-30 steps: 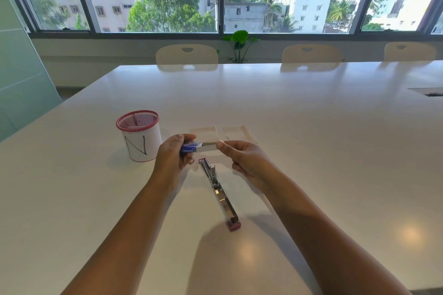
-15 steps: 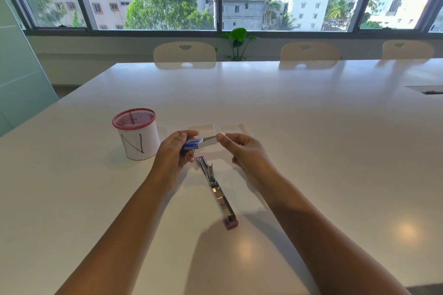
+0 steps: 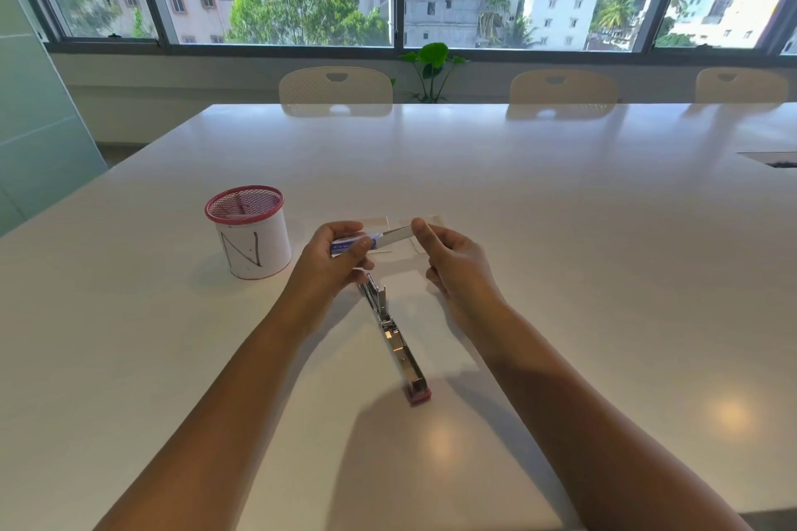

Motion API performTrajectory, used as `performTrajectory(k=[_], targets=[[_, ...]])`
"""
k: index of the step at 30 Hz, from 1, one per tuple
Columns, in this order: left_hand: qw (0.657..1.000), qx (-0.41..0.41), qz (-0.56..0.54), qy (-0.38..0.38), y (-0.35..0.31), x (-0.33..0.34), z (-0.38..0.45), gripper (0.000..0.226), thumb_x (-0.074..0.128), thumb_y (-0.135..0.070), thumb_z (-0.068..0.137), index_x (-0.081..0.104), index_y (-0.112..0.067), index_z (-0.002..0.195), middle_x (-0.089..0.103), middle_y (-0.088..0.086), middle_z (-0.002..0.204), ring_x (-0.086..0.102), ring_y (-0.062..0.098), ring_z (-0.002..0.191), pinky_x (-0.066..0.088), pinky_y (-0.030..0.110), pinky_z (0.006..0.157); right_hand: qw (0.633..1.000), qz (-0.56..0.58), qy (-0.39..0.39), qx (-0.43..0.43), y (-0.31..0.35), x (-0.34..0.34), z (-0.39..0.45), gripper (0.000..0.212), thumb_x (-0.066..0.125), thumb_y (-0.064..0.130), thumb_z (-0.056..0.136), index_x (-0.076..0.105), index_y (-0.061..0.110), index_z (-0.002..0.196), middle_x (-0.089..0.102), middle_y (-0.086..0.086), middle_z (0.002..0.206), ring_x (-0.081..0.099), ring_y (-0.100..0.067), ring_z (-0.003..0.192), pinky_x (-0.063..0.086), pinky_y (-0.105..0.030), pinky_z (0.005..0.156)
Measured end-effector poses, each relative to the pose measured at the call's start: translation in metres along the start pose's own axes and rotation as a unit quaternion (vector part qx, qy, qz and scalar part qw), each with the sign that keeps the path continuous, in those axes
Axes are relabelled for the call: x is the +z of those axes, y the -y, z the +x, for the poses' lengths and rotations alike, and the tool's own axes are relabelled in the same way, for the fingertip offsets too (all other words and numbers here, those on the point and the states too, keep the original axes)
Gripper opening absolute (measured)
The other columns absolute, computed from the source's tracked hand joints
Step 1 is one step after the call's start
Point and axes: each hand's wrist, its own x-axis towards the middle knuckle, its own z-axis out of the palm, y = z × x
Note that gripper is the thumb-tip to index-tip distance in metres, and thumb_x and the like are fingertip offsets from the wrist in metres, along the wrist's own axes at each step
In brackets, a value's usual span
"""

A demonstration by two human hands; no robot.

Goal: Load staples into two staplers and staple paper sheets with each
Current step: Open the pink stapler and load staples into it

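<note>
White tabletop runs ahead of you, and the opened stapler (image 3: 394, 338) lies on it between your forearms, long axis running from its pink end near you out toward your hands, just below your left hand (image 3: 334, 257). That hand grips the blue staple box (image 3: 351, 244), while your right hand (image 3: 453, 261) pinches the tray or strip (image 3: 396, 233) sticking out sideways. The box's print is unreadable; the mesh-rimmed cup (image 3: 250, 231) bears a hand-drawn "N".

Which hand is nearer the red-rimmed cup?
Left. The left hand holds the staple box just right of the cup; the right hand is farther right.
</note>
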Motion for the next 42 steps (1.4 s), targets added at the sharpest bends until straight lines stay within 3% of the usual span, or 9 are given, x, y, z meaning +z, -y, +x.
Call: performTrajectory(k=[3,10,14,22,25,31,37,42], targets=[[0.998,0.026,0.056,-0.02,0.002,0.002,-0.001,0.026,0.057,-0.021,0.086,0.048,-0.019,0.111,0.058,-0.001,0.096,0.063,0.014,0.076,0.055,0.016,0.067,0.999,-0.027,-0.009,-0.026,-0.001,0.002,0.0,0.039,0.062,0.039,0.084,0.068,0.01,0.11,0.048,0.016,0.048,0.037,-0.005,0.05,0.033,-0.012,0.042],[0.998,0.039,0.046,-0.022,0.001,0.001,-0.001,0.03,0.056,-0.017,0.087,0.045,-0.018,0.115,0.056,-0.004,0.099,0.065,0.014,0.074,0.055,0.015,0.067,0.989,-0.133,0.012,-0.056,0.004,0.001,0.0,0.039,0.06,0.039,0.085,0.065,0.01,0.111,0.053,0.006,0.071,0.044,-0.007,0.06,0.04,-0.012,0.05],[0.997,0.049,0.048,-0.044,0.001,-0.002,0.0,0.033,0.056,-0.017,0.087,0.042,-0.019,0.116,0.054,-0.004,0.1,0.067,0.002,0.066,0.053,0.011,0.064,0.972,-0.203,0.043,-0.108,0.001,0.008,-0.002,0.029,0.064,0.037,0.083,0.063,0.014,0.101,0.051,0.01,0.065,0.046,-0.007,0.06,0.043,-0.028,0.062],[0.997,0.051,0.06,0.02,-0.001,0.006,-0.005,0.03,0.052,-0.019,0.089,0.041,-0.021,0.118,0.053,-0.002,0.105,0.068,0.002,0.071,0.053,0.013,0.064,0.968,-0.213,0.061,-0.121,-0.005,0.007,-0.002,0.029,0.067,0.033,0.083,0.066,0.012,0.103,0.049,0.017,0.046,0.045,0.002,0.046,0.036,-0.01,0.051],[0.998,0.047,0.043,0.02,-0.001,0.004,-0.004,0.029,0.049,-0.02,0.091,0.041,-0.02,0.119,0.054,0.007,0.112,0.068,0.006,0.075,0.053,0.014,0.064,0.949,-0.241,0.035,-0.197,-0.001,0.008,-0.005,0.035,0.071,0.027,0.08,0.064,0.012,0.11,0.048,0.012,0.056,0.048,0.006,0.051,0.036,-0.004,0.051],[0.999,0.018,0.008,0.032,-0.001,-0.001,-0.005,0.052,0.052,-0.04,0.074,0.041,-0.021,0.121,0.057,0.012,0.113,0.068,0.017,0.085,0.055,0.032,0.083,0.918,-0.28,0.053,-0.276,0.0,0.008,-0.01,0.022,0.072,0.021,0.079,0.066,0.009,0.096,0.04,0.014,0.06,0.045,0.003,0.055,0.034,-0.005,0.052],[0.997,-0.012,-0.06,0.054,0.002,0.001,-0.004,0.021,0.046,-0.026,0.088,0.046,-0.021,0.109,0.06,0.013,0.099,0.067,0.014,0.071,0.057,0.029,0.076,0.889,-0.31,0.035,-0.335,-0.003,0.007,-0.007,0.022,0.072,0.024,0.078,0.07,0.01,0.094,0.044,0.011,0.066,0.044,0.004,0.064,0.036,-0.008,0.056],[0.996,-0.004,-0.053,0.066,0.001,0.003,-0.005,0.016,0.045,-0.022,0.09,0.049,-0.022,0.105,0.062,0.007,0.099,0.068,0.014,0.075,0.057,0.025,0.074,0.884,-0.332,0.021,-0.33,-0.005,0.01,-0.011,0.028,0.063,0.027,0.086,0.069,0.015,0.111,0.051,0.007,0.073,0.047,0.001,0.059,0.038,-0.009,0.057]])
